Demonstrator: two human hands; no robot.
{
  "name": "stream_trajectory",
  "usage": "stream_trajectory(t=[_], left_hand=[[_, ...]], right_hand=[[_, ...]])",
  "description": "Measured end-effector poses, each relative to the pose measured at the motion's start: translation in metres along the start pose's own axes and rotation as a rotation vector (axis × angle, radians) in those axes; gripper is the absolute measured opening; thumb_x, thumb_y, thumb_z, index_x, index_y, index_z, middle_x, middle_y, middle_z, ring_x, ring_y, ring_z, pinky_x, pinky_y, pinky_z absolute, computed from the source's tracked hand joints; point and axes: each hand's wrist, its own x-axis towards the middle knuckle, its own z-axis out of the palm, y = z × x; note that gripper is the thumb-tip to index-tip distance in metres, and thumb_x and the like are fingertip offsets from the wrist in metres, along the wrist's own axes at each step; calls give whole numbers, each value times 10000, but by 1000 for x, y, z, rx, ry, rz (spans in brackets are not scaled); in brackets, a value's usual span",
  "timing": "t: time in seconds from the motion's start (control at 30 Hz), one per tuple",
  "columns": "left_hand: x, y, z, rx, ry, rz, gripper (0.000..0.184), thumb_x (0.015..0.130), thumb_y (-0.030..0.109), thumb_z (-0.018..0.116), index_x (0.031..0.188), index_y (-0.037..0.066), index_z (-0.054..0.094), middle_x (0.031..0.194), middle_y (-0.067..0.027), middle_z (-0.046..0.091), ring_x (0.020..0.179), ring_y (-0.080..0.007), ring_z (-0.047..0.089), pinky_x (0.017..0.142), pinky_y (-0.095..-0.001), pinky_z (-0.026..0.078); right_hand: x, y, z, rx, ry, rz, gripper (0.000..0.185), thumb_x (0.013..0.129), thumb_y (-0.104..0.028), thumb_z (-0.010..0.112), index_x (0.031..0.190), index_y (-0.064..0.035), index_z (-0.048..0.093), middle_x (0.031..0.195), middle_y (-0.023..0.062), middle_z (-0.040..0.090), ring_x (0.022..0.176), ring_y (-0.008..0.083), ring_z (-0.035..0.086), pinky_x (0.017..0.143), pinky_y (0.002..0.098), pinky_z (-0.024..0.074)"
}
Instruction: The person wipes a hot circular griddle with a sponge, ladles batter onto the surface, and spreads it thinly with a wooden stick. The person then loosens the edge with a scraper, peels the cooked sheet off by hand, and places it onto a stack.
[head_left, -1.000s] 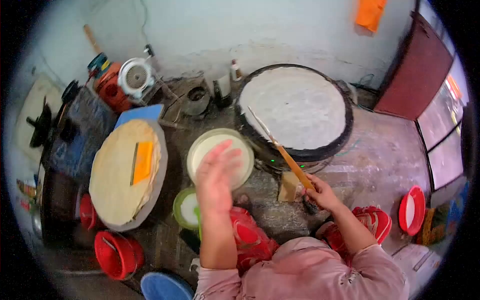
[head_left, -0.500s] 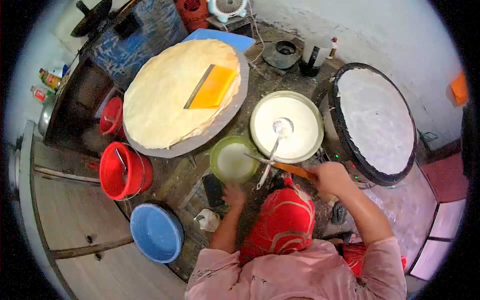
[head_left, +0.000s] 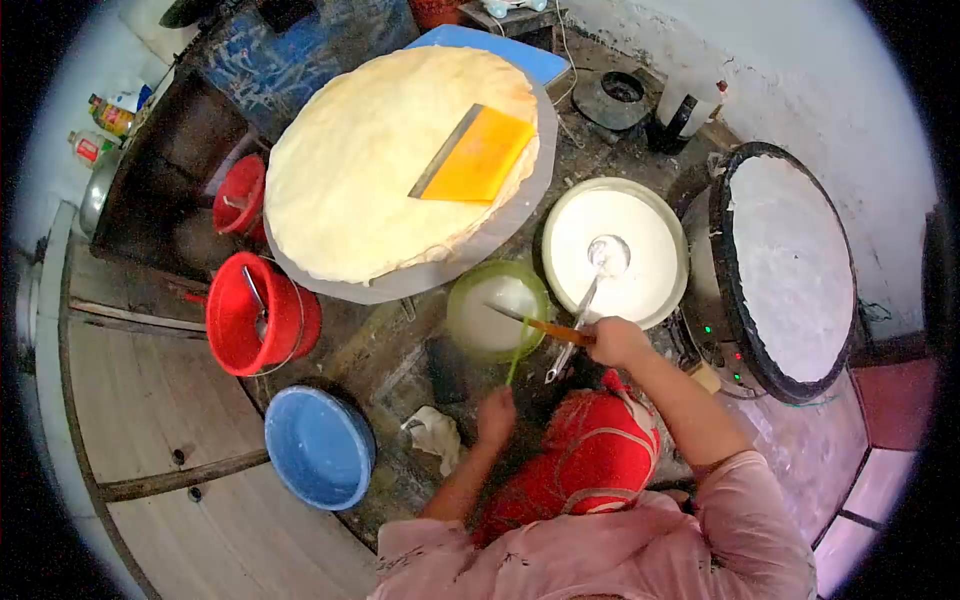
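My right hand is closed on the wooden handle of a long spatula, whose blade tip reaches over a green bowl of whitish liquid. My left hand grips a thin green stick that rises to the same bowl; its far end is unclear. Right of the bowl, a pot of white batter holds a metal ladle. On the round black-rimmed griddle lies a white layer of batter.
A stack of thin round pancakes lies on a round board at upper left, with an orange scraper on top. Left stand red buckets and a blue basin. A white cloth lies near my left arm.
My view has swung left and down. The spatula has moved from the griddle's edge to the green bowl. My left hand, earlier raised and open, has come down and taken hold of the green stick.
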Motion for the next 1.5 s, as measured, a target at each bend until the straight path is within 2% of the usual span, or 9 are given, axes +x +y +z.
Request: stream_trajectory(t=[0.1, 0.3, 0.43, 0.63, 0.67, 0.9, 1.07, 1.17, 1.5], left_hand=[[51, -57, 42, 2, -23, -296, 342, 888, 278, 471, 803, -8, 638, 599, -174, 573, 454, -296, 529, 402, -392, 414], [115, -141, 75, 448, 498, 572, 333, 835, 297, 525, 730, 0, 633, 619, -149, 586, 467, -292, 539, 431, -402, 458], [51, -61, 33, 290, 82, -38, 340, 841, 305, 523, 753, -5, 632, 630, -172, 580, 526, -317, 557, 478, -436, 451], [64, -68, 40, -225, 400, 108, 357, 859, 296, 513, 770, -30, 624, 628, -201, 563, 595, -336, 576, 519, -448, 445], [67, -61, 25, -19, 303, 66, 310, 843, 283, 528, 791, -4, 635, 650, -189, 576, 599, -334, 578, 526, -447, 454], [43, 14, -47, 270, 214, -113, 198, 809, 262, 548, 913, 125, 648, 742, -128, 607, 598, -315, 579, 530, -425, 473], [10, 32, -72, 338, 298, -58, 225, 822, 286, 525, 898, 107, 638, 735, -135, 595, 604, -313, 579, 536, -435, 461], [-10, 24, -73, 306, 232, -116, 269, 854, 294, 494, 956, 87, 633, 725, -156, 591, 605, -310, 577, 539, -437, 457], [49, -38, 6, -209, 203, -89, 314, 863, 297, 522, 881, 11, 649, 736, -172, 614, 652, -304, 588, 584, -437, 468]], right_hand=[[7, 18, 14, -4, -4, 19, 385, 708, -243, 574, 1088, -202, 622, 910, 134, 635, 835, 307, 603, 770, 388, 477], [-3, 15, 6, -73, 46, -110, 288, 755, -164, 529, 1024, -140, 628, 882, 182, 616, 834, 310, 608, 735, 421, 491], [8, 18, 40, -495, 429, -239, 384, 789, -155, 516, 1145, -287, 575, 838, 107, 574, 780, 268, 581, 673, 376, 487], [-14, 26, 35, -392, 431, -226, 405, 783, -115, 494, 1123, -314, 588, 818, 87, 532, 789, 252, 568, 668, 362, 484], [-16, 38, 35, -217, 322, -123, 307, 803, -111, 484, 1097, -104, 572, 928, 155, 558, 826, 306, 579, 708, 390, 495], [-70, 52, 0, -11, 191, -144, 498, 692, -67, 564, 1150, -262, 575, 835, 158, 611, 745, 323, 595, 662, 405, 478], [-21, 43, 28, -115, 206, -71, 191, 780, -83, 481, 805, 12, 644, 835, 164, 613, 799, 299, 620, 643, 396, 519], [-2, 22, 32, -243, 348, -134, 294, 816, -215, 515, 1093, -247, 608, 803, 135, 584, 731, 296, 596, 613, 408, 478], [-45, 34, 21, -401, 493, -242, 420, 751, -95, 544, 1143, -240, 585, 869, 104, 557, 820, 269, 562, 678, 380, 464]])
